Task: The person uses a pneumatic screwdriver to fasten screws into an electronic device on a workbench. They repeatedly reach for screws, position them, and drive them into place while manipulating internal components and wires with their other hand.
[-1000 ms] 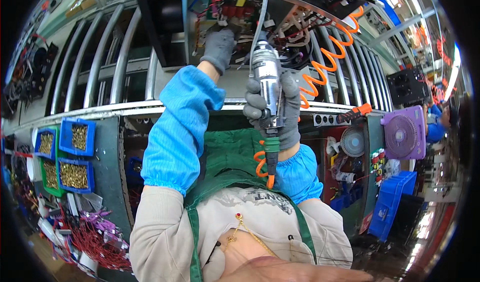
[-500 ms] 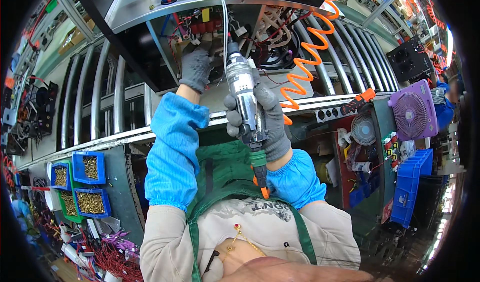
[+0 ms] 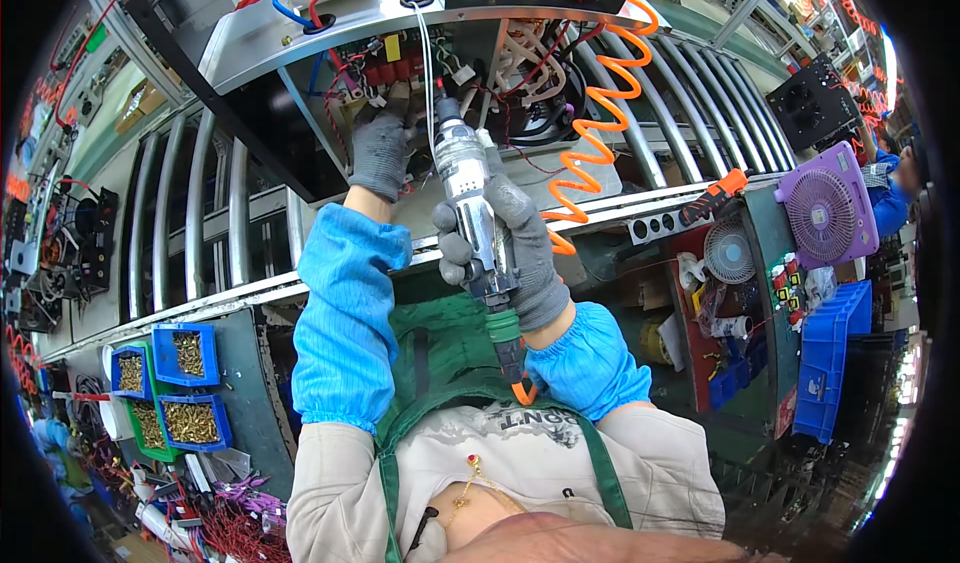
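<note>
My right hand (image 3: 528,253), in a grey glove, is wrapped round a silver pneumatic screwdriver (image 3: 466,178). The tool's tip points away from me into an open metal cabinet (image 3: 300,48). An air hose joins the tool's near end at a green collar (image 3: 503,325). My left hand (image 3: 380,155), also gloved in grey, reaches into the cabinet beside a circuit board (image 3: 405,68) with red parts and wires. Its fingertips are hard to make out, and I cannot tell whether they hold anything. Two white wires (image 3: 426,73) hang from the cabinet's top opening past the tool.
The cabinet stands over a roller conveyor (image 3: 205,213). An orange coiled hose (image 3: 600,133) hangs right of the tool. Blue bins of brass screws (image 3: 190,421) sit at left, near red wires (image 3: 230,518). At right are an orange-and-black tool (image 3: 715,198), a purple fan (image 3: 822,211) and a blue crate (image 3: 830,373).
The screwdriver and my right hand have shifted slightly left and away from the chest. My left hand has moved slightly left and nearer to me. The view has tilted a little.
</note>
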{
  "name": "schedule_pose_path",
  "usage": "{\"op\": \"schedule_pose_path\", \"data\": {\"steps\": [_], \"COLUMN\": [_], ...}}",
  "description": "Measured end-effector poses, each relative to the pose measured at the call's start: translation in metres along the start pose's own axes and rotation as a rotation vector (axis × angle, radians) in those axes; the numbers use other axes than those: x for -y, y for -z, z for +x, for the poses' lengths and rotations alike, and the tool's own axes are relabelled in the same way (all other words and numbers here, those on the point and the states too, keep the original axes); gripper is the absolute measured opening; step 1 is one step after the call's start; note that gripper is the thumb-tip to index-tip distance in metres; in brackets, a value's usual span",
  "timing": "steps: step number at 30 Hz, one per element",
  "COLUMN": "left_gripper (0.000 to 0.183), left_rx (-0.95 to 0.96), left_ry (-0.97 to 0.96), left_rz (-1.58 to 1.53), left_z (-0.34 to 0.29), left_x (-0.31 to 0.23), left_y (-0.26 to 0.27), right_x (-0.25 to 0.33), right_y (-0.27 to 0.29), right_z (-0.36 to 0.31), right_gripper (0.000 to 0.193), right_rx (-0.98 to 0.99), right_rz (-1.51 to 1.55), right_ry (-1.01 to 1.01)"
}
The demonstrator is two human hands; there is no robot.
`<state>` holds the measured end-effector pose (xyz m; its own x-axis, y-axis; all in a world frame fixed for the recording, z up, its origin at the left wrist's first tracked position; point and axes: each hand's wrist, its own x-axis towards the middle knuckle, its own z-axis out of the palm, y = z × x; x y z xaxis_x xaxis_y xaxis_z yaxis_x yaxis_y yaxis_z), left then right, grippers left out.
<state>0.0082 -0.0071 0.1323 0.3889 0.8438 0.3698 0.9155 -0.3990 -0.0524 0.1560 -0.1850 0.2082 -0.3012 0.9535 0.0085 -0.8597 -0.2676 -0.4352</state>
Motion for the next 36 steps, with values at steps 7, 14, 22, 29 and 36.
{"op": "schedule_pose_path", "data": {"steps": [7, 14, 22, 29, 36], "left_gripper": [0.016, 0.025, 0.021, 0.014, 0.012], "left_rx": [0.005, 0.029, -0.053, -0.255, -0.220], "left_ry": [0.036, 0.130, 0.085, 0.094, 0.184], "left_rz": [-0.058, -0.217, -0.237, -0.504, -0.332], "left_z": [0.000, 0.004, 0.000, 0.002, 0.015], "left_x": [-0.003, -0.008, -0.005, -0.009, -0.023], "left_y": [0.011, 0.029, 0.020, 0.001, 0.004], "right_x": [0.001, 0.009, 0.011, 0.018, 0.017], "right_y": [0.005, -0.008, -0.007, 0.001, -0.001], "right_z": [0.002, 0.002, 0.005, 0.003, 0.001], "right_gripper": [0.052, 0.048, 0.050, 0.059, 0.063], "right_rx": [0.004, -0.064, -0.041, 0.073, 0.085], "right_rz": [0.006, 0.070, 0.005, 0.182, 0.165], "right_ry": [-0.002, -0.071, -0.078, -0.175, -0.148]}}
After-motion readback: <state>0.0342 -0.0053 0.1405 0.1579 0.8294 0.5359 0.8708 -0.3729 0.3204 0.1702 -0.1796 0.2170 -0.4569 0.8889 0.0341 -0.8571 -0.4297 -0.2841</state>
